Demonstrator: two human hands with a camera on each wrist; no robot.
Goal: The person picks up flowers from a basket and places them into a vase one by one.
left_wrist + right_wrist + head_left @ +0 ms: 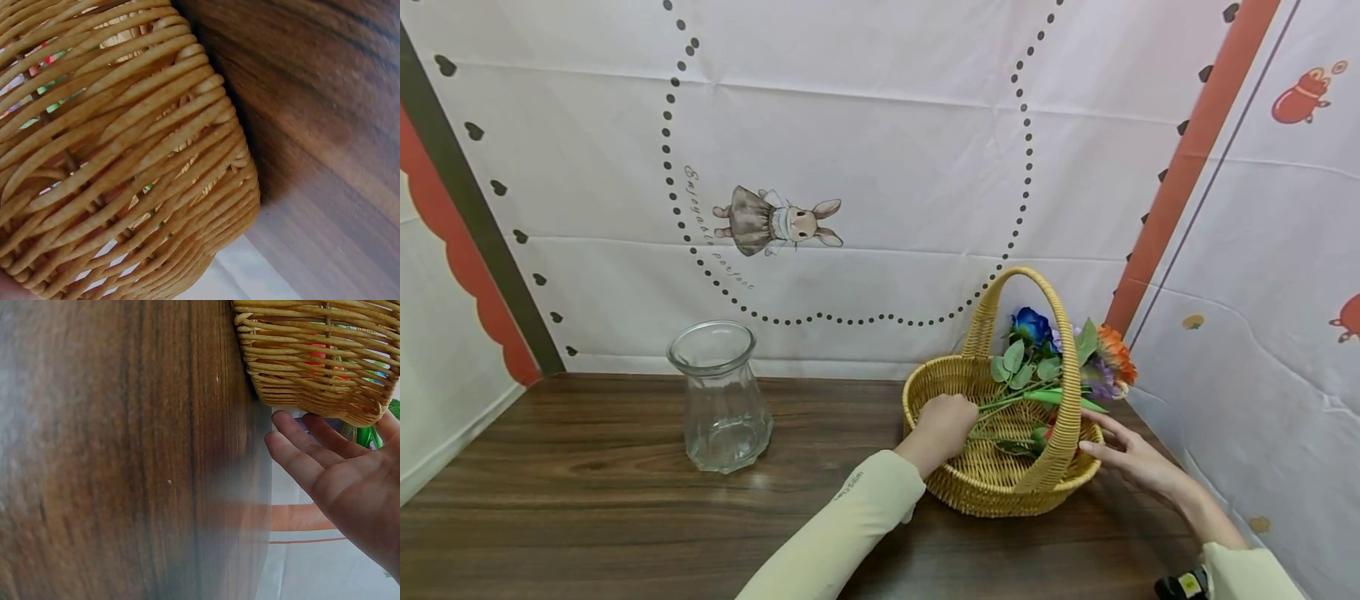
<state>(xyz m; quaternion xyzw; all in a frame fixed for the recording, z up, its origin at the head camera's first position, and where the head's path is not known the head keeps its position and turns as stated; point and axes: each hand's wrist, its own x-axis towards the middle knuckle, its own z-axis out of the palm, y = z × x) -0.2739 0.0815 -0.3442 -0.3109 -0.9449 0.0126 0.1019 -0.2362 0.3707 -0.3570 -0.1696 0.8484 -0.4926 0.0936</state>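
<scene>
Lowest in the frame and nearest the camera, a pale sleeve is stretched toward flower stems inside the wicker basket, right of centre, which seem to be pinched by the left hand's curled fingers, tips hidden, perhaps where bare stem gives the surest hold. By the right hand, at lower right with fingers spread and palm facing inward, the basket's side is touched, presumably for steadiness. Left of centre, well apart, a glass vase is stood upright on the bench.
</scene>
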